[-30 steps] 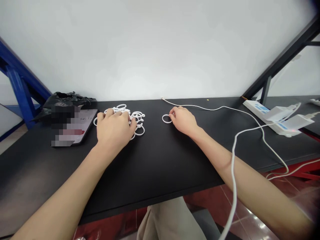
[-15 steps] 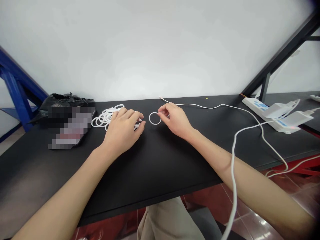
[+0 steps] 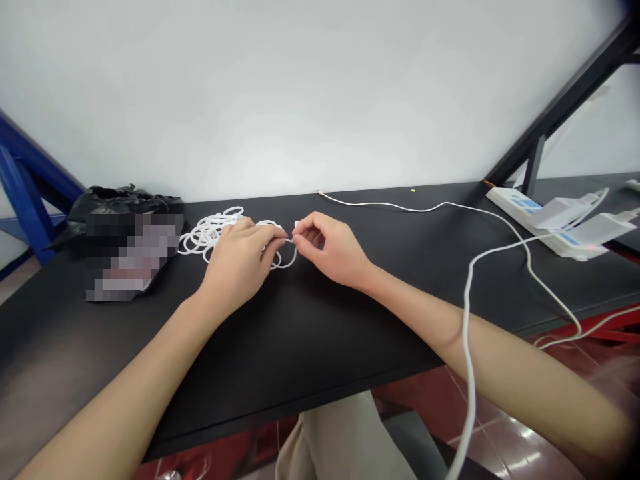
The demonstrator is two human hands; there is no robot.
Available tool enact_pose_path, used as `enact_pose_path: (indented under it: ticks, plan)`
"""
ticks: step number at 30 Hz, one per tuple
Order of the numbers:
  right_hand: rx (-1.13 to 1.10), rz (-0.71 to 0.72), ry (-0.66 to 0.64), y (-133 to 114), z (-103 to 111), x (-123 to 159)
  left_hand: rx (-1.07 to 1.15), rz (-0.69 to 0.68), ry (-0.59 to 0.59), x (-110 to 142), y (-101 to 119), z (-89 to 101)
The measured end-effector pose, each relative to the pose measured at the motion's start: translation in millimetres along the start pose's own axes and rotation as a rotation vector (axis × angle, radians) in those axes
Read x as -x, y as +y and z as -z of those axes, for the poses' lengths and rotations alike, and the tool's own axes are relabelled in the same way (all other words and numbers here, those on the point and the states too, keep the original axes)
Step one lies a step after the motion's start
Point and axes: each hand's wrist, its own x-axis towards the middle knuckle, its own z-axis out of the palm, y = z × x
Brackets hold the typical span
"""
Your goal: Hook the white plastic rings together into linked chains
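My left hand [image 3: 237, 263] pinches a thin white ring [image 3: 289, 265] between thumb and index finger. Facing it, my right hand [image 3: 333, 247] is closed on the same ring with its fingertips, and a small white tip shows above them. Only a short gap separates the two hands, just over the black table [image 3: 300, 340]. A loose pile of thin white rings [image 3: 207, 230] lies behind and left of my left hand, which partly covers it. Whether the held ring is linked to others in the pile, I cannot tell.
To the left lie a blurred-out flat item [image 3: 135, 257] and a crumpled black plastic bag [image 3: 117, 200]. A white power strip [image 3: 545, 223] with plugged-in chargers sits at the right. One white cable [image 3: 467, 320] hangs across my right forearm; another cable [image 3: 415, 209] runs along the back.
My right hand has brought the white ring leftward to my left hand. My left thumb and index finger, apart before, are now closed on it.
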Motion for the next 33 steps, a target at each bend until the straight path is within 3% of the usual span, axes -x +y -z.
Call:
enact_pose_path:
  ticks: [7, 21, 28, 33]
  plan:
    - [-0.114, -0.129, 0.052, -8.5, -1.9, 1.8, -0.009, 0.032, 0.027, 0.1, 0.9, 1.1]
    - [-0.241, -0.181, -0.009, -5.8, -5.7, 4.1, 0.025, -0.054, 0.017, 0.1, 1.4, 0.9]
    - [-0.276, -0.094, -0.093, -9.3, -4.8, 5.0, 0.007, -0.040, 0.004, -1.8, 3.9, 4.6]
    - [-0.119, 0.027, -0.031, -11.1, -3.8, 5.3, -0.001, 0.006, -0.005, -1.9, 5.0, 3.5]
